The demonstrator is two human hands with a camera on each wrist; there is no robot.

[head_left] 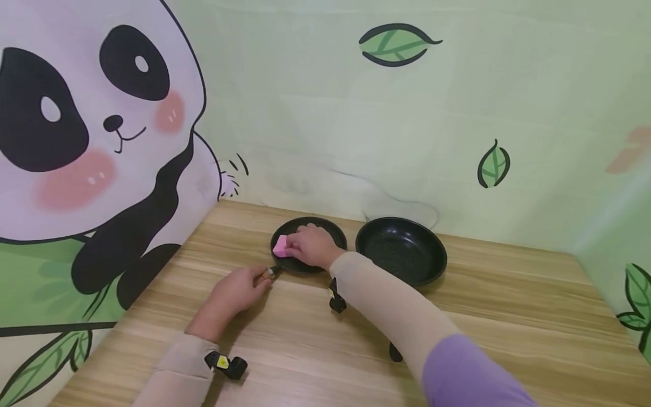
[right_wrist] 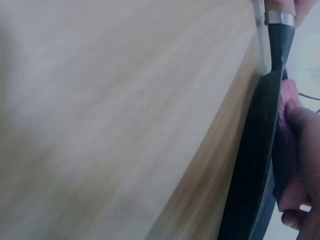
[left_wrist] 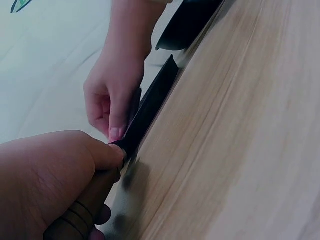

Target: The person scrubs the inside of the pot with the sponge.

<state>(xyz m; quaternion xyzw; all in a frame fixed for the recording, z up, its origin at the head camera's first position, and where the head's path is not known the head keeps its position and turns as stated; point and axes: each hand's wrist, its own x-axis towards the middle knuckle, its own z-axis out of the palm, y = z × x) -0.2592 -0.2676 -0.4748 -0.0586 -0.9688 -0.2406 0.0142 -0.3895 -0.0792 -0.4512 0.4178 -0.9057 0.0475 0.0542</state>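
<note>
My left hand (head_left: 239, 291) grips the wooden handle (left_wrist: 82, 210) of a small black frying pan (head_left: 333, 230) near the back of the table. In the right wrist view, a silver collar (right_wrist: 280, 18) joins that handle to the pan's dark neck. Over the pan, my right hand (head_left: 314, 246) pinches a pink sponge (head_left: 280, 246) between thumb and fingers at the pan's left side. The right wrist view shows the sponge inside the rim, with a dark band along its middle. My right hand hides part of the pan's inside.
A larger black frying pan (head_left: 402, 249) stands just right of the small one. My right forearm crosses over it, and its dark handle end (head_left: 395, 353) shows below the sleeve. The wooden table (head_left: 508, 316) meets a printed wall (head_left: 325, 124) behind the pans.
</note>
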